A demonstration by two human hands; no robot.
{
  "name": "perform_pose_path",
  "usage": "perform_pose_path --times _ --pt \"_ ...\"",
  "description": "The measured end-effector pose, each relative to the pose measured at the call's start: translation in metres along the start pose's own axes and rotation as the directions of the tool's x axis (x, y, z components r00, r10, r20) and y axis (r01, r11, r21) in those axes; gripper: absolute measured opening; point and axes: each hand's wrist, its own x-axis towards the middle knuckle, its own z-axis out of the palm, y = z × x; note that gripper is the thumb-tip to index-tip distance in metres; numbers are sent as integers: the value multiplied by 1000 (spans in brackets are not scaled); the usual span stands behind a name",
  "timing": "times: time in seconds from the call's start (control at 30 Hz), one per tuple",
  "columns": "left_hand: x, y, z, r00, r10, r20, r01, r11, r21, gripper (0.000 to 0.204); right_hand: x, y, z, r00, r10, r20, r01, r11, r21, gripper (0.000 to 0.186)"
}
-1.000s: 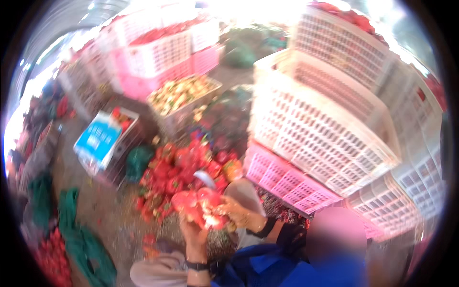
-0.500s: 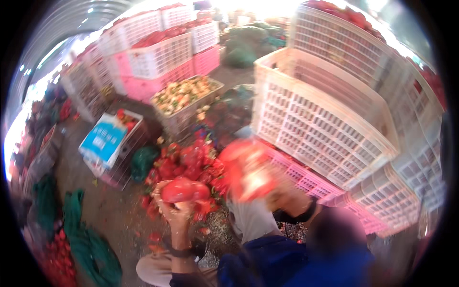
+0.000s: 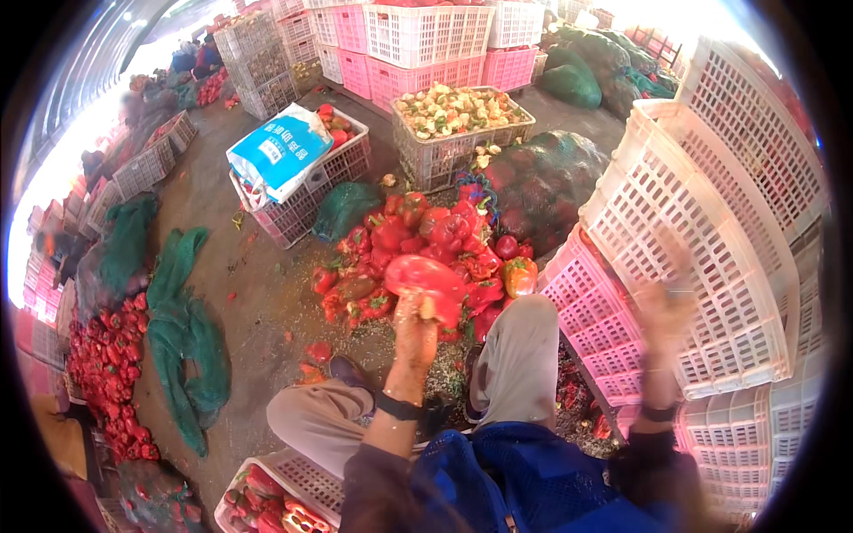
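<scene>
A large red bell pepper (image 3: 426, 281) is gripped in my left hand (image 3: 416, 336), above a heap of red bell peppers (image 3: 435, 229) on the floor between my legs. The pepper's underside is partly hidden by my fingers. My right hand (image 3: 668, 313), smeared by motion, is raised in front of a tilted white crate (image 3: 693, 240) on the right; whether it holds anything cannot be made out. An orange-green pepper (image 3: 520, 276) lies at the heap's right edge, near my knee.
Pepper cores fill a crate (image 3: 422, 164) beyond the heap. Left of that stands a crate with a blue-and-white bag (image 3: 281, 153) on it. A full net sack (image 3: 551, 191) lies behind the heap. Green netting (image 3: 182, 329) lies left; a crate of peppers (image 3: 275, 497) stands by my left hip.
My view has shifted left. My right hand, earlier over the heap with a blurred red-and-pale thing, is now out by the white crate. My left hand still grips a red pepper.
</scene>
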Motion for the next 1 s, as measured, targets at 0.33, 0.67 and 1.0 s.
perform_pose_path --times 0.33,0.67,1.0 --pt "-14 -15 16 976 126 -175 -2 817 577 46 -84 -19 158 703 -114 702 -319 832 454 58" --pt "-42 -34 -1 907 -125 -403 324 819 474 41 -99 -7 161 636 -127 761 -282 880 383 46" --pt "-47 23 4 974 -141 -176 185 47 982 67 -71 7 168 585 40 810 -455 843 286 42"
